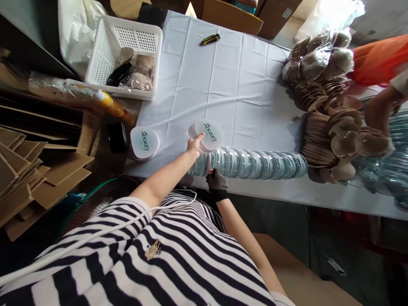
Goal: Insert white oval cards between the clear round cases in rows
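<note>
My left hand [194, 145] grips a small stack of rounded white cards [208, 132] printed "beauty", its thumb on top. These cards are just above the near end of a long row of nested clear plastic cases [258, 163] lying along the table's front edge. My right hand [217, 182], in a black fingerless mesh glove, has its fingers closed at the row. A thin pale card edge shows at its fingertips, between the cases. A second stack of "beauty" cards [145, 143] lies on the table to the left.
The table has a white cloth [219, 85] with a yellow-black utility knife [210, 39]. A white basket [127, 29] holds wrapped beige items. On the right are piles of beige pads [318, 140], more clear cases [398, 148] and another person's hand [381, 111]. Cardboard [60, 174] stands left.
</note>
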A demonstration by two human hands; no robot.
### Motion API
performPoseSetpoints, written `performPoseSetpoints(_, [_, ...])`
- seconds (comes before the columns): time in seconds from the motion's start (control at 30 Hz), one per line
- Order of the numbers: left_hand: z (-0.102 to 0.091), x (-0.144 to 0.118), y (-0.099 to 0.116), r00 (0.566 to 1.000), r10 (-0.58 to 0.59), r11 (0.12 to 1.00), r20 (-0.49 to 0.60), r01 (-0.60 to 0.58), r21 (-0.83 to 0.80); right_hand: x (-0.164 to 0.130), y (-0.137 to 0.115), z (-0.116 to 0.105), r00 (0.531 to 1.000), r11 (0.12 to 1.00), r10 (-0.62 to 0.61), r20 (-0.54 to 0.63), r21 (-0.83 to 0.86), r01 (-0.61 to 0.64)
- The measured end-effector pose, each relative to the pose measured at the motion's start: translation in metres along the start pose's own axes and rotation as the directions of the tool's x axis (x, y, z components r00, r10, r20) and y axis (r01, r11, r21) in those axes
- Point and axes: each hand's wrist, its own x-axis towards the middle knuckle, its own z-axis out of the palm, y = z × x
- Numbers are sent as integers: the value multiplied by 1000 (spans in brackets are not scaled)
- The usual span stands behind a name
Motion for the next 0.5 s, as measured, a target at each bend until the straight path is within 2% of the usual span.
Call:
performPoseSetpoints(0.07, [0, 0, 1, 1000, -19, 1000, -9, 19, 9, 10, -8, 4, 1000, 998, -26, 9, -59, 26])
performPoseSetpoints(0.17, [-1, -1, 0, 1000, -12, 1000, -15, 12, 13, 17, -11, 10, 994, 985, -56, 99, -158, 71])
performPoseSetpoints(0.2, [-2, -2, -1, 1000, 5, 1000, -10, -5, 13, 18, -11, 12, 990, 987, -48, 130, -144, 67])
performPoseSetpoints(0.23, [-2, -2, -1, 1000, 23, 1000, -3, -23, 16, 18, -10, 13, 986, 997, -29, 163, -62, 40])
performPoseSetpoints(0.3, [-3, -3, -2, 999, 51, 998, 7, -51, 28, 19, -7, 14, 973, 973, 5, 230, 222, -57])
performPoseSetpoints(0.33, [-3, -4, -3, 998, 58, 998, 1, -58, 34, 19, -6, 15, 963, 919, 3, 269, 379, -109])
performPoseSetpoints(0.4, [-4, -5, -5, 998, 57, 998, -28, -56, 40, 21, -5, 15, 943, 739, -47, 329, 647, -189])
performPoseSetpoints(0.43, [-4, -5, -6, 997, 60, 998, -44, -59, 38, 23, -5, 16, 936, 650, -78, 344, 729, -214])
performPoseSetpoints(0.5, [-5, -4, -9, 995, 81, 996, -58, -80, 26, 28, -5, 15, 915, 550, -100, 390, 788, -276])
